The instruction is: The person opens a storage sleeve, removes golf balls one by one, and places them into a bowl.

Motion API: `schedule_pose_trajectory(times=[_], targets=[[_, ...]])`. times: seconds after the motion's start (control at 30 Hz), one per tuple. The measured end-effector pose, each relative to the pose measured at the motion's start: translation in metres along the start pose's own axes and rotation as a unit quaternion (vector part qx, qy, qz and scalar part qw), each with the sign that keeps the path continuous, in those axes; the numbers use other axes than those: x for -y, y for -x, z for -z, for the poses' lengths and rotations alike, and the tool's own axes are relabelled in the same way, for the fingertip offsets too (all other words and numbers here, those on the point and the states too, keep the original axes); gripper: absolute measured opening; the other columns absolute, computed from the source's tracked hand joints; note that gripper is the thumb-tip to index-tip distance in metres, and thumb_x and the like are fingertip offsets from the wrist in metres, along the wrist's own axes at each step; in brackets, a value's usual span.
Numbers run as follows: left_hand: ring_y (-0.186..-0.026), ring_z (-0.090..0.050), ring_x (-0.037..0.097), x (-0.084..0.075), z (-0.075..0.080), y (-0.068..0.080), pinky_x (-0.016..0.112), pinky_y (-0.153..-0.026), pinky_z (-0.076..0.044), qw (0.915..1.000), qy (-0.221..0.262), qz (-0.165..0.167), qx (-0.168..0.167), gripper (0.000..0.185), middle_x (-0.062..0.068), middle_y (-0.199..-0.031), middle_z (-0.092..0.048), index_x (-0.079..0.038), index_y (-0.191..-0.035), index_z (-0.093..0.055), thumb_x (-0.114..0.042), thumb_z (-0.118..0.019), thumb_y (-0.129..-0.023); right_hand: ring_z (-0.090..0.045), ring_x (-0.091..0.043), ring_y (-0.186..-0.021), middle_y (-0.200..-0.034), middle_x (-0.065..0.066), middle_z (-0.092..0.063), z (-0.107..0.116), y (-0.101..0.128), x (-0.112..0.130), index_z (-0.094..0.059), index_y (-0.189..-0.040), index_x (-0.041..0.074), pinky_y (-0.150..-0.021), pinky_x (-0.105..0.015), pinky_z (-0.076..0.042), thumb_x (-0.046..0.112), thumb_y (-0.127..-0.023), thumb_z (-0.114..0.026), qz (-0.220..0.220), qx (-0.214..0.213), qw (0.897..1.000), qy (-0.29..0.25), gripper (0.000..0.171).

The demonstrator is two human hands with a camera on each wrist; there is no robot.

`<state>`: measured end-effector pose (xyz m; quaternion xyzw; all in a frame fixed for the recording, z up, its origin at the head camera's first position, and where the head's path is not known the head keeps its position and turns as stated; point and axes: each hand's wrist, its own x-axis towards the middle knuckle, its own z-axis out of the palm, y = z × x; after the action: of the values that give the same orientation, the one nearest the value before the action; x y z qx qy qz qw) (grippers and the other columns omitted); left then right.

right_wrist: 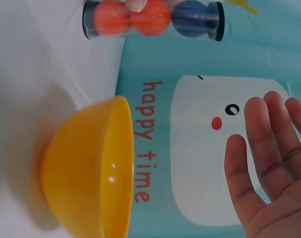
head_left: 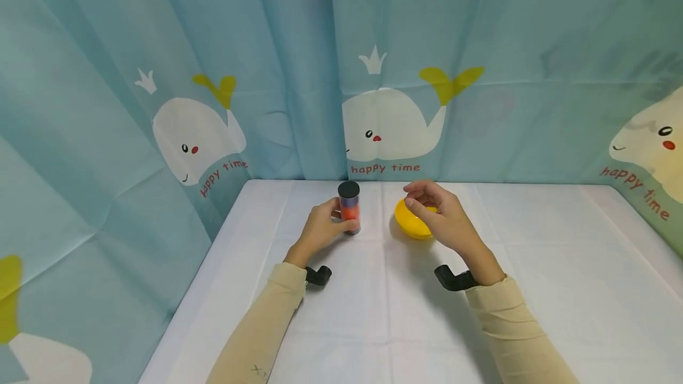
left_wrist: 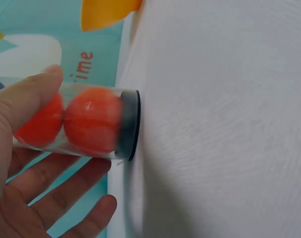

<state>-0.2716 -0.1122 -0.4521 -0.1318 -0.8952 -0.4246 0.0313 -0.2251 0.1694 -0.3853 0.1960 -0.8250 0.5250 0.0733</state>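
A clear tube (head_left: 350,210) with black end caps stands upright on the table, holding two orange balls (left_wrist: 93,120) below one dark blue ball (right_wrist: 191,19). My left hand (head_left: 321,227) grips its lower part, thumb on one side and fingers round the other. To the right sits a yellow bowl (head_left: 409,225), upright on the cloth. Over the bowl's right rim my right hand (head_left: 445,216) hovers with loosely bent fingers, holding nothing. What lies inside the bowl is largely hidden; the right wrist view shows only its side and part of the inner wall (right_wrist: 118,173).
A white cloth (head_left: 347,336) covers the table. Behind and to the left hangs a light blue curtain (head_left: 299,76) printed with whales, close to the table's back edge. Black wrist mounts (head_left: 453,279) stick out from both wrists.
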Motion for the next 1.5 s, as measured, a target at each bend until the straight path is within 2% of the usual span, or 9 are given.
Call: schedule_pose_trajectory(times=[0.27,0.47,0.77,1.1,1.2,1.3,1.43,1.5], targets=[[-0.105,-0.072,0.025,0.002,-0.004,0.001,0.042,-0.091,-0.058,0.9999,-0.008,0.002,0.008,0.053,0.007,-0.119,-0.075,-0.011,-0.132,-0.063,-0.032,-0.083,-0.087,-0.063,-0.022,-0.098,-0.109,-0.009,-0.069,-0.012,0.001,-0.003,-0.065,-0.123,0.010,-0.088,-0.020,-0.050,0.025,-0.104,-0.061,-0.009,0.007,1.000,0.003,0.024],[-0.105,-0.072,0.028,0.000,-0.004,0.001,0.042,-0.091,-0.058,0.9998,-0.011,-0.010,0.016,0.050,0.009,-0.122,-0.073,-0.009,-0.133,-0.061,-0.032,-0.078,-0.092,-0.064,-0.023,-0.099,-0.108,-0.007,-0.069,-0.016,-0.001,-0.003,-0.066,-0.122,0.011,-0.088,-0.022,-0.051,0.026,-0.103,-0.062,-0.009,0.014,1.000,0.009,0.024],[-0.107,-0.069,0.026,-0.008,-0.003,0.003,0.042,-0.092,-0.056,0.9976,-0.057,-0.035,0.017,0.037,0.006,-0.116,-0.072,-0.012,-0.119,-0.061,-0.034,-0.076,-0.093,-0.064,-0.023,-0.099,-0.109,-0.009,-0.070,-0.015,-0.001,-0.005,-0.065,-0.123,0.009,-0.087,-0.021,-0.051,0.024,-0.103,-0.061,-0.011,0.011,1.000,0.016,0.025],[-0.108,-0.059,0.022,-0.023,0.000,0.005,0.042,-0.099,-0.051,0.9931,-0.091,-0.068,0.031,0.053,0.005,-0.124,-0.061,-0.016,-0.138,-0.057,-0.038,-0.075,-0.094,-0.064,-0.023,-0.097,-0.108,-0.008,-0.068,-0.019,-0.003,-0.004,-0.063,-0.127,0.010,-0.087,-0.022,-0.052,0.027,-0.102,-0.064,-0.014,0.011,1.000,0.011,0.030],[-0.107,-0.059,0.022,-0.027,-0.001,0.006,0.043,-0.099,-0.052,0.9922,-0.092,-0.074,0.039,0.053,0.005,-0.123,-0.060,-0.018,-0.139,-0.057,-0.036,-0.076,-0.094,-0.065,-0.023,-0.096,-0.108,-0.009,-0.068,-0.019,-0.004,-0.004,-0.061,-0.132,0.011,-0.088,-0.024,-0.052,0.028,-0.101,-0.065,-0.021,0.009,1.000,0.017,0.035],[-0.107,-0.060,0.022,-0.030,-0.001,0.008,0.043,-0.098,-0.053,0.9913,-0.098,-0.076,0.046,0.053,0.003,-0.122,-0.059,-0.019,-0.140,-0.056,-0.037,-0.075,-0.094,-0.066,-0.025,-0.096,-0.108,-0.011,-0.068,-0.020,-0.005,-0.005,-0.058,-0.137,0.012,-0.089,-0.031,-0.053,0.029,-0.101,-0.067,-0.031,0.005,0.999,0.033,0.041],[-0.107,-0.060,0.021,-0.035,-0.001,0.009,0.042,-0.097,-0.054,0.9881,-0.118,-0.084,0.052,0.053,0.002,-0.123,-0.059,-0.020,-0.140,-0.057,-0.040,-0.074,-0.094,-0.068,-0.027,-0.097,-0.109,-0.012,-0.068,-0.021,-0.005,-0.006,-0.057,-0.141,0.014,-0.091,-0.040,-0.054,0.033,-0.098,-0.070,-0.039,0.003,0.998,0.055,0.049],[-0.107,-0.060,0.020,-0.038,0.000,0.010,0.041,-0.097,-0.054,0.9859,-0.129,-0.092,0.053,0.053,0.002,-0.124,-0.059,-0.020,-0.140,-0.057,-0.040,-0.074,-0.094,-0.067,-0.026,-0.097,-0.109,-0.012,-0.069,-0.022,-0.005,-0.007,-0.056,-0.142,0.015,-0.090,-0.040,-0.054,0.035,-0.097,-0.071,-0.039,0.004,0.997,0.064,0.051]])
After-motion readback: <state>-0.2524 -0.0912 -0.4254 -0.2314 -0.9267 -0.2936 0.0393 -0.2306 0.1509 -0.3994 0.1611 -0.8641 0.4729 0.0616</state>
